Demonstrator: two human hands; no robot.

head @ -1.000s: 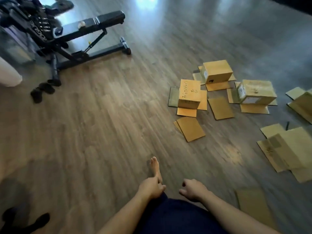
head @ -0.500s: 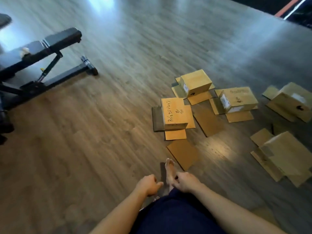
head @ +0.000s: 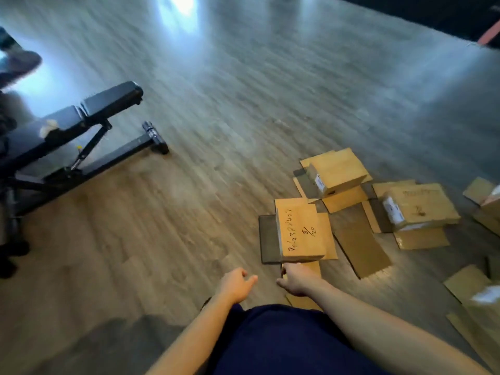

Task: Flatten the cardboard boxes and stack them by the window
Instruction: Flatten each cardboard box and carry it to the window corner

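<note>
At lower centre of the frame, both hands, left hand (head: 234, 285) and right hand (head: 297, 279), hang with fingers loosely curled and empty (likely reaching) just short of the nearest cardboard box (head: 299, 231), unflattened on the floor (head: 167, 239).

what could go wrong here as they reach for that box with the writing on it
1. Loose flaps lie spread on the floor around the box; stepping on one could make it slide underfoot.
2. The right hand nears the box's near edge while the left hand hangs free; a one-handed lift may let the open flaps swing or the box tip.
3. The bench stands close on the left, a possible trip point.
</note>
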